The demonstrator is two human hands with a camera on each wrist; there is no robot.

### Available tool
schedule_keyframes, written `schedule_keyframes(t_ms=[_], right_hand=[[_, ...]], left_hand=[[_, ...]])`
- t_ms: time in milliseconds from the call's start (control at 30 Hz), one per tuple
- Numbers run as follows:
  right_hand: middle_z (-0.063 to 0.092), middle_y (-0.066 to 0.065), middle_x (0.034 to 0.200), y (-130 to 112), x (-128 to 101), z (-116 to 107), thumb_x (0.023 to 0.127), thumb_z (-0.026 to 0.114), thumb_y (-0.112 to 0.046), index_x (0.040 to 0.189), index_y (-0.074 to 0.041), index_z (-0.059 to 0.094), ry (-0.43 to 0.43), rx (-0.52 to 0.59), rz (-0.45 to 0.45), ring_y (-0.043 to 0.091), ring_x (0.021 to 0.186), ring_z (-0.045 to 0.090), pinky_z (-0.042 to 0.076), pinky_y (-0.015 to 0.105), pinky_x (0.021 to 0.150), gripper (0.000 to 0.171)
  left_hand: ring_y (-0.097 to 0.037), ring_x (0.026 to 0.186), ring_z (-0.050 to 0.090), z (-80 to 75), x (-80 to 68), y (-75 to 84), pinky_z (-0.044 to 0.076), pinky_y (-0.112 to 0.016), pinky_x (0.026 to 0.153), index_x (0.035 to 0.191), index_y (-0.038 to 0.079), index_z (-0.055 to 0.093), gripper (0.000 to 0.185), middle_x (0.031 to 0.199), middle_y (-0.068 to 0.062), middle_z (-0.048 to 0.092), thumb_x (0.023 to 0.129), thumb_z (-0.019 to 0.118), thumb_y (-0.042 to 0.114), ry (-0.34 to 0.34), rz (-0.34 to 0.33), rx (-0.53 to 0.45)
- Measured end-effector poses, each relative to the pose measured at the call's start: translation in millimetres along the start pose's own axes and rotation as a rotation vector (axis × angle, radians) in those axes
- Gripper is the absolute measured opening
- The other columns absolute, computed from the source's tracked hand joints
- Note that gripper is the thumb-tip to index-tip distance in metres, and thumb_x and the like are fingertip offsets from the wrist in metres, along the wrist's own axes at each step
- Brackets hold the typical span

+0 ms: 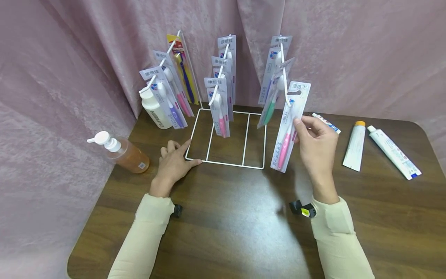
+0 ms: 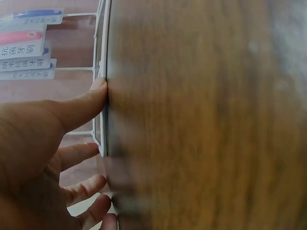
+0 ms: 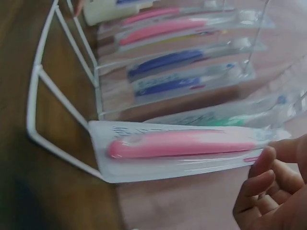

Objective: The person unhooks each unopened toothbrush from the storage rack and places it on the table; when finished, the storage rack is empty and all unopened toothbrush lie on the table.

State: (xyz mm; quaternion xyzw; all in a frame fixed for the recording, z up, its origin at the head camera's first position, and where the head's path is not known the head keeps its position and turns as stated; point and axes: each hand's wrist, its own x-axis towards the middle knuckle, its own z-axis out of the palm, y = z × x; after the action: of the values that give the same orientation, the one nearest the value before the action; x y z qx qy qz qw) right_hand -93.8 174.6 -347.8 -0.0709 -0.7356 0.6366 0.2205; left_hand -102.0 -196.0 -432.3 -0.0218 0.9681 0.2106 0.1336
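Note:
My right hand (image 1: pixel 318 141) pinches the edge of a packaged pink toothbrush (image 1: pixel 287 135) between thumb and fingers. The top of that pack, with its hanging slot, overlaps the front tip of the right arm of a white wire display rack (image 1: pixel 253 167). Behind it on the same arm hangs a packaged green toothbrush (image 1: pixel 269 113). At the rack's front left corner, my left hand (image 1: pixel 173 161) rests with its thumb (image 2: pixel 84 108) against the front base wire and its index finger along the left side. More packaged toothbrushes (image 1: pixel 222 120) hang from the middle and left arms.
A white bottle (image 1: pixel 158 112) and an amber pump bottle (image 1: pixel 130 157) stand left of the rack. Several toothpaste tubes (image 1: pixel 355 149) lie on the table's right side. A pink curtain (image 1: pixel 366 50) hangs right behind the table.

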Motion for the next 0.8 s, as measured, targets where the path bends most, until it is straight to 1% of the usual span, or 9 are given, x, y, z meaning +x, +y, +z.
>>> schedule_keyframes(t_ms=[100,233,333,467,633,800], right_hand=[[0.064,-0.021,0.062,12,1,-2,0.109,0.076,-0.012,0.112,0.009,0.083,-0.046,-0.071,0.114,-0.004,0.055,0.057,0.049,0.013,0.057,0.023],[0.059,-0.019,0.056,27,3,-3,0.11,0.076,-0.018,0.116,0.01,0.082,-0.096,-0.141,0.205,-0.002,0.053,0.056,0.045,0.015,0.054,0.029],[0.06,-0.019,0.056,36,4,-2,0.11,0.075,-0.019,0.118,0.01,0.082,-0.112,-0.16,0.243,-0.001,0.053,0.057,0.043,0.017,0.053,0.031],[0.061,-0.021,0.056,44,6,0,0.111,0.075,-0.021,0.121,0.008,0.082,-0.131,-0.192,0.282,0.0,0.054,0.059,0.04,0.019,0.054,0.032],[0.063,-0.021,0.057,53,9,3,0.111,0.075,-0.022,0.123,0.007,0.082,-0.149,-0.217,0.325,0.001,0.055,0.061,0.043,0.019,0.055,0.032],[0.062,-0.021,0.059,65,12,5,0.112,0.074,-0.023,0.128,0.007,0.081,-0.164,-0.238,0.366,0.0,0.055,0.059,0.046,0.017,0.055,0.035]], left_hand=[[-0.042,0.121,0.035,-0.8,0.4,0.0,0.041,-0.057,0.101,0.182,0.019,0.035,0.093,0.149,-0.022,0.04,0.107,0.079,0.052,0.001,0.001,0.002],[-0.043,0.123,0.035,-1.1,1.2,0.2,0.04,-0.059,0.103,0.182,0.02,0.035,0.093,0.149,-0.022,0.04,0.107,0.079,0.052,-0.002,-0.001,-0.004],[-0.043,0.124,0.035,-1.3,1.1,0.1,0.04,-0.06,0.104,0.182,0.02,0.035,0.093,0.15,-0.022,0.04,0.107,0.079,0.052,-0.001,-0.003,-0.008],[-0.043,0.124,0.035,-1.2,1.2,-0.3,0.04,-0.06,0.103,0.181,0.019,0.035,0.093,0.15,-0.022,0.041,0.107,0.079,0.053,0.003,-0.004,-0.007],[-0.043,0.124,0.035,-0.4,1.1,-0.4,0.04,-0.058,0.102,0.181,0.02,0.035,0.093,0.15,-0.022,0.041,0.107,0.078,0.053,0.001,-0.002,-0.002],[-0.043,0.123,0.036,0.3,0.6,-0.8,0.041,-0.059,0.101,0.181,0.02,0.035,0.092,0.148,-0.021,0.041,0.107,0.078,0.054,0.003,-0.001,0.001]])
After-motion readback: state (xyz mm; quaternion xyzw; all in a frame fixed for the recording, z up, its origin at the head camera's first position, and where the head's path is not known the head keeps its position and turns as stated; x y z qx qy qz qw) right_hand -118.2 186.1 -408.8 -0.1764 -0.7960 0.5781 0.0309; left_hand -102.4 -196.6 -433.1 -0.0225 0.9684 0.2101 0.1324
